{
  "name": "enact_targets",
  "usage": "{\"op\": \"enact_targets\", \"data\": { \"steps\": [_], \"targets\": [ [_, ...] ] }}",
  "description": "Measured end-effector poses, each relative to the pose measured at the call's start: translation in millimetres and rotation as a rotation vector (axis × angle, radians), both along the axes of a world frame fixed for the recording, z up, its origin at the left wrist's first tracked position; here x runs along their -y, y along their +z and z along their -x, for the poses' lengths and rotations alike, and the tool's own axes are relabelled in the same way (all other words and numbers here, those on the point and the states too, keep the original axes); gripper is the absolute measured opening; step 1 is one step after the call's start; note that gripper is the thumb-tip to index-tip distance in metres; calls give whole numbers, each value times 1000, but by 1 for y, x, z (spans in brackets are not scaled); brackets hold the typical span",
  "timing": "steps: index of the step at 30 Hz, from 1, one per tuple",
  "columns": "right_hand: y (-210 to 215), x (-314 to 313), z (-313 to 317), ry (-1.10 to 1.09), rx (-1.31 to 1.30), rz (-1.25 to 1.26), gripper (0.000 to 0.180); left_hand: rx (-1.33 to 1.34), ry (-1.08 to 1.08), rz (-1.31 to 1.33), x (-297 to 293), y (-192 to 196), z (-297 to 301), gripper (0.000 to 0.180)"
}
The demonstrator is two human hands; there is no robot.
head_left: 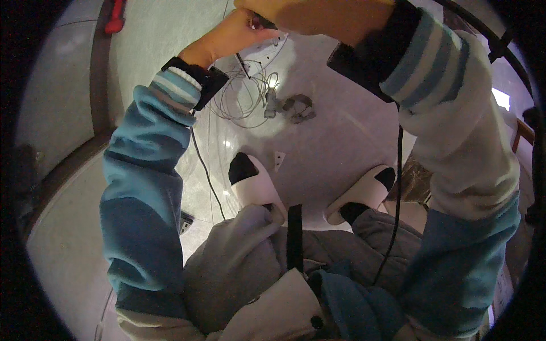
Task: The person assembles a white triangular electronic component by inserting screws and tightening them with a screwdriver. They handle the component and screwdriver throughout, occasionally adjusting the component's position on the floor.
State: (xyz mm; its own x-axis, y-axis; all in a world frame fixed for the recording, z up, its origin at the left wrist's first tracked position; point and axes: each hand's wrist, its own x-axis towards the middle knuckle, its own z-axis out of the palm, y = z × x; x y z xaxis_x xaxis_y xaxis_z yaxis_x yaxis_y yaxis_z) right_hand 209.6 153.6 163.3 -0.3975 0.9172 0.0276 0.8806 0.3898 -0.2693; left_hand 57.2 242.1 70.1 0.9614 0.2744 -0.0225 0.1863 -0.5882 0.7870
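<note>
Both my hands are raised together at the top edge of the head view, in front of me. My left hand (230, 37) has its thumb stretched toward the right and its fingers curled around a small dark thing (265, 23), mostly covered by the hands. From the right, my right hand (324, 20) reaches over and meets the left one, its back toward me. The right fingers bend inward and are partly cut off by the picture's edge. What the hands hold cannot be made out.
On the floor beyond my feet lie a loose coil of grey cable (239, 96), a grey block-shaped plug (271, 107) and a bunched dark cord (298, 108). A small white plate with holes (278, 160) lies between my slippers. A red dumbbell (115, 21) is at the far left.
</note>
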Motion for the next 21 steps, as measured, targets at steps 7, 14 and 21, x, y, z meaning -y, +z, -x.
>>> {"op": "enact_targets", "data": {
  "steps": [7,14,21],
  "targets": [
    [16,15,1,-216,85,79,16,300,134,-124,34,2,-4,38],
    [15,27,2,-178,33,-40,19,50,165,-499,31,-1,-9,36],
    [23,29,-9,-2,-97,-55,22,100,70,43,9,-4,-3,40]
  ]
}}
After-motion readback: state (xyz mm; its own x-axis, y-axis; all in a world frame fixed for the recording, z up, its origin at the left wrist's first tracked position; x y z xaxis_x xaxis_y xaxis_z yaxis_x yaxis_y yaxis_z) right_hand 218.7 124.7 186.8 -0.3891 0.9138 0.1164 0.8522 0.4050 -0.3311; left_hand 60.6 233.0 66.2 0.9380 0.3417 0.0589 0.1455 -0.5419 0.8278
